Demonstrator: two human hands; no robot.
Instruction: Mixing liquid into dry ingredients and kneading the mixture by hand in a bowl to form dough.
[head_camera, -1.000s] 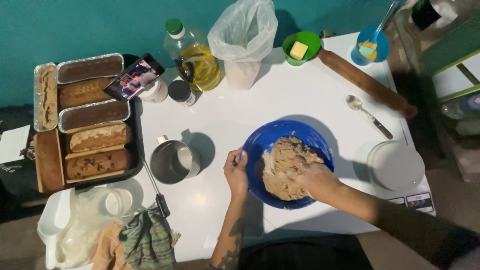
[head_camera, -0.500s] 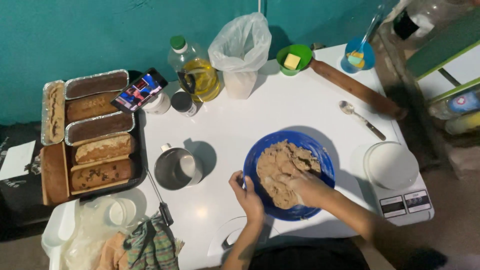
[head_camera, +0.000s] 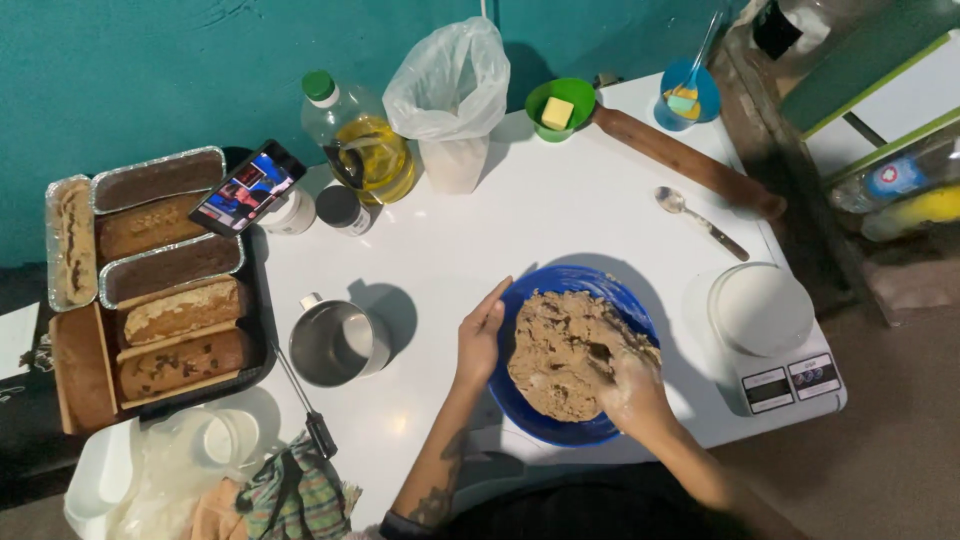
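Right hand is buried in brown dough, fingers curled into it; left hand, fingers flat, braces the blue bowl. Dough looks clumped, still rough.

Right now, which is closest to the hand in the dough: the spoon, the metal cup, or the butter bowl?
From the right hand:
1. Spoon, up and to the right on the table.
2. Metal cup, off to the left past the blue bowl.
3. Butter bowl, far up by the wall.
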